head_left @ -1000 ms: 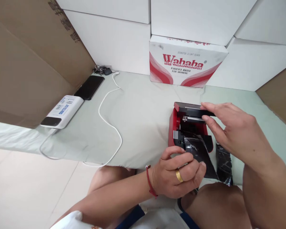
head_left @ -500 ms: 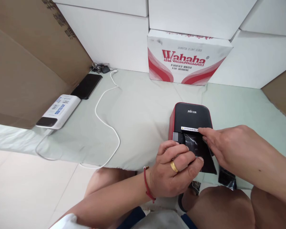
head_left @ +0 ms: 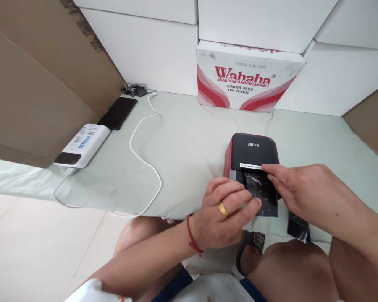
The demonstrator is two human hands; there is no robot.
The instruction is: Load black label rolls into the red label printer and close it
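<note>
A small black-and-red machine (head_left: 255, 152) stands on the covered surface, with a white warning strip across its lid. Glossy black plastic film (head_left: 264, 201) comes out of its front and hangs toward me. My left hand (head_left: 225, 212), wearing a gold ring, is curled at the machine's front left corner, with thumb and fingers closed at the film's left edge. Some of those fingertips are hidden. My right hand (head_left: 297, 184) lies along the machine's front right side, fingers stretched out, one fingertip at the end of the warning strip.
Another black plastic piece (head_left: 297, 226) lies at the front edge by my right forearm. Behind the machine stands a Wahaha carton (head_left: 245, 79). To the left are a white power bank (head_left: 83, 144), a phone (head_left: 118, 113), keys (head_left: 135, 89) and a white cable (head_left: 145, 163).
My left hand has shifted slightly left and up. The film's free end, slanted to the right before, now hangs straighter. My right hand stays at the machine's right side.
</note>
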